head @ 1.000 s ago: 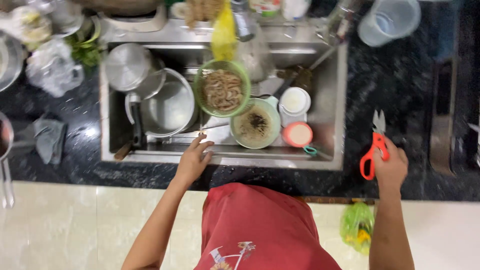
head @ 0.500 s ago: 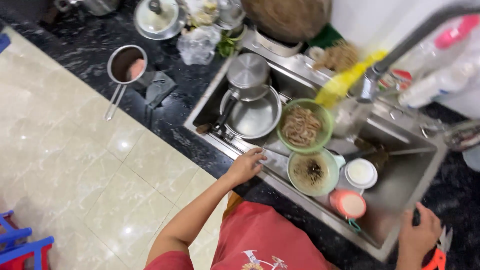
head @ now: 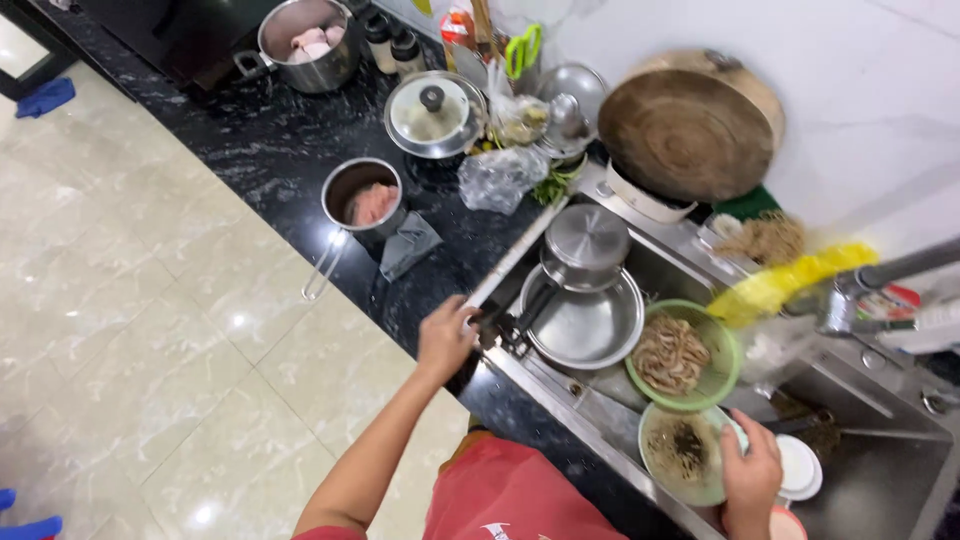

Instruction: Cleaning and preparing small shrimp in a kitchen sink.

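My left hand (head: 445, 338) rests with loose fingers on the near left corner of the steel sink (head: 520, 250), beside the black handle of a steel pan (head: 590, 322) that lies in the basin. My right hand (head: 752, 475) grips the rim of a pale green bowl (head: 680, 450) with dark scraps in it, low in the sink. Just above that bowl sits a green colander (head: 725, 375) full of brownish strips. A steel lid (head: 587, 240) lies above the pan. No scissors show in my right hand.
On the black counter (head: 270, 150) stand a small saucepan of pink meat (head: 362, 200), a glass-lidded pot (head: 435, 115), a steel pot (head: 305, 30), a plastic bag (head: 500, 175) and a round wooden board (head: 690, 130). A tap (head: 880, 275) reaches over the sink. A white bowl (head: 800, 465) is by my right hand.
The view has swung left. My left hand slid along the sink's front edge to its left corner. My right hand, which held orange scissors, now grips the green bowl.
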